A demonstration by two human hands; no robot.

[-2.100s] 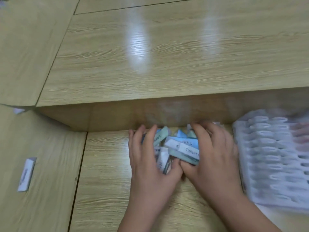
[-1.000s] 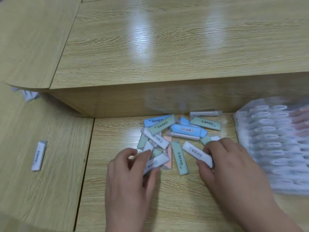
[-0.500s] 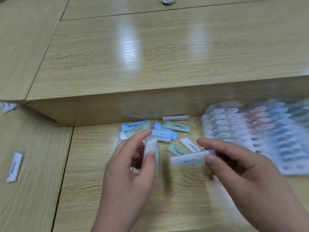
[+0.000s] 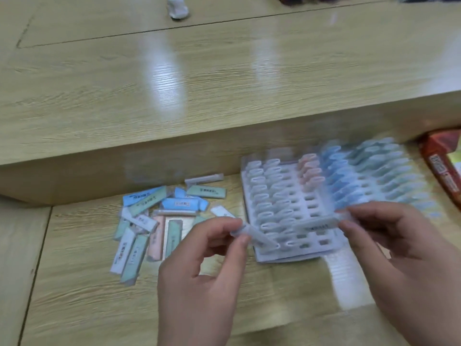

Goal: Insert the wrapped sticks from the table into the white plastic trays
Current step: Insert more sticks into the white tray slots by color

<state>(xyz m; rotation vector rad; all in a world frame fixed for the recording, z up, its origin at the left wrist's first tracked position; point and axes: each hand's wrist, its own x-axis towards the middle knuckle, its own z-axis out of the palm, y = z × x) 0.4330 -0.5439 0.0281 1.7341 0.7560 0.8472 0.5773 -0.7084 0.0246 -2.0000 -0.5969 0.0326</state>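
A pile of wrapped sticks [image 4: 159,216], blue, green, pink and white, lies on the low table left of centre. To its right sits the white plastic tray [image 4: 321,248], its slots holding white, pink, blue and green sticks in columns, with some near slots bare. My left hand [image 4: 207,265] pinches a white wrapped stick [image 4: 259,237] whose tip reaches over the tray's near-left corner. My right hand [image 4: 399,248] grips another white stick [image 4: 316,224] held level above the tray's near rows. The image is blurred by motion.
A raised wooden desk [image 4: 224,78] borders the low table behind the pile and tray. A red box [image 4: 441,166] lies at the far right beside the tray. A white crumpled object [image 4: 177,7] sits on the desk at the top.
Both hands lifted a white stick each out of the pile and carried them right, over the tray. The view swung right, so the tray now shows in full.
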